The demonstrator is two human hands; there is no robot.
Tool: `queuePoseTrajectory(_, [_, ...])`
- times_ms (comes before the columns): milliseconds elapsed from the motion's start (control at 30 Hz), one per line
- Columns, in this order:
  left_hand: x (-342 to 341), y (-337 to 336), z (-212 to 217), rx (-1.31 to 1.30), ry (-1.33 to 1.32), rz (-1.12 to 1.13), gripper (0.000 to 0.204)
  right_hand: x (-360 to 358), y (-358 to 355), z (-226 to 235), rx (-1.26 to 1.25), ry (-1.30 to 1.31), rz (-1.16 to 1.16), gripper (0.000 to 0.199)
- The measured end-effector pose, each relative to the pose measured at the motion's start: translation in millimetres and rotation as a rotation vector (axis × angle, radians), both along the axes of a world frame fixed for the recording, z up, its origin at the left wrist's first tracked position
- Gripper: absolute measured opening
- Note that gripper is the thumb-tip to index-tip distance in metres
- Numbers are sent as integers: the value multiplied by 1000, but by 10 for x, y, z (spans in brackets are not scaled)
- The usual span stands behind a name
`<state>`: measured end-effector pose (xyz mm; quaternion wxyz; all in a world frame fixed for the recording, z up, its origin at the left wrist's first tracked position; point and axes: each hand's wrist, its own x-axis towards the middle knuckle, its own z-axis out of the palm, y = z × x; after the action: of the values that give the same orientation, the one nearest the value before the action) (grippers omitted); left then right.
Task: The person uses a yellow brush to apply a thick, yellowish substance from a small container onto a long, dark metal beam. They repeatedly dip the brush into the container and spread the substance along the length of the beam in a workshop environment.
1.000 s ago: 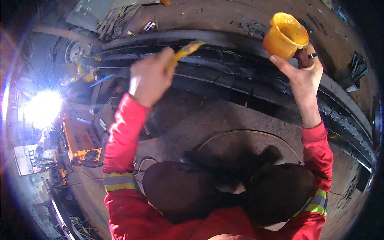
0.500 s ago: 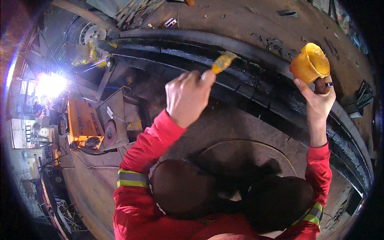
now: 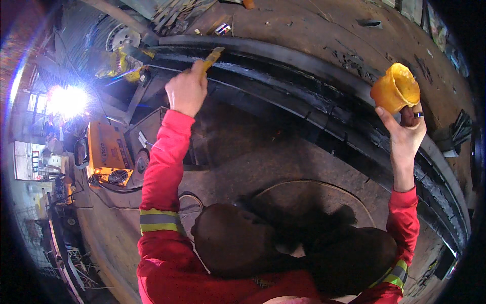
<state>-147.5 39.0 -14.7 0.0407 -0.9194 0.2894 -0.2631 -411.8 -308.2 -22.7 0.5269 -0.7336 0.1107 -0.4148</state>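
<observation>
Left hand (image 3: 187,92): your fingers clamp a flat yellow-handled paintbrush (image 3: 211,59) over long black metal beams (image 3: 298,88).
Right hand (image 3: 406,134): your fingers grip a flared orange-yellow plastic-looking pot (image 3: 387,93), well right of the paintbrush.

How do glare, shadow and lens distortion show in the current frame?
Head view: a white-blue flare burns out part of the left side; head view: a dark shadow spreads beyond the knees; head view: long dark bars look bowed; head view: brush and yellow cup are readable.
</observation>
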Motion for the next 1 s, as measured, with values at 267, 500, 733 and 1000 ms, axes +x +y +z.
queuePoseTrajectory(267, [-191,-48,258,-295,66,-106,22,-20,29,31,25,24,-1,52])
queuePoseTrajectory(500, [423,262,-166,-667,427,-46,30,-29,34,25,14,23,-37,52])
queuePoseTrajectory(733, [275,297,521,-406,282,-70,24,-55,-19,-27,103,58,-37,50])
queuePoseTrajectory(1000, [324,97,417,-54,170,-2,25,-37,54,5,22,14,-15,49])
